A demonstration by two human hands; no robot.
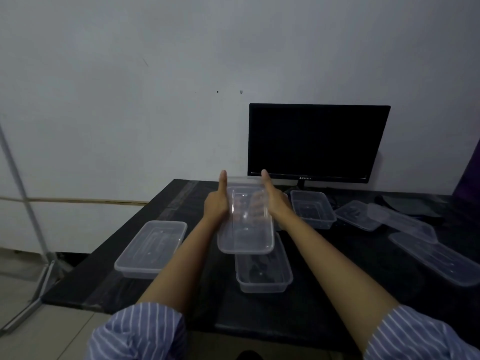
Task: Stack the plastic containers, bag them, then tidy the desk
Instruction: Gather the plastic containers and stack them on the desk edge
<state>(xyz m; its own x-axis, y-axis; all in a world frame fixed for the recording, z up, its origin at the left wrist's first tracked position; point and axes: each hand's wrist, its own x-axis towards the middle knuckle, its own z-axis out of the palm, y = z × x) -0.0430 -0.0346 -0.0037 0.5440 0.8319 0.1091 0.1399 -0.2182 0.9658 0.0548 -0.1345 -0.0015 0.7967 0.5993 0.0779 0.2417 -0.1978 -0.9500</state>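
Black desk (pixel 324 294) against a white wall (pixel 130 87), dark monitor (pixel 315 142) behind. Left hand (pixel 217 203) and right hand (pixel 275 201) grip opposite sides of 1 clear container (pixel 245 229), raised above a second container (pixel 263 274) resting on the desk.

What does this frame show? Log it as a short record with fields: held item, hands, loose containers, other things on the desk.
held item: clear container, lifted above the desk
left hand: grips its left side, thumb up
right hand: grips its right side, thumb up
below it: open container
left: single container
behind right: container
far right: several overlapping clear pieces
other: dark monitor against the wall
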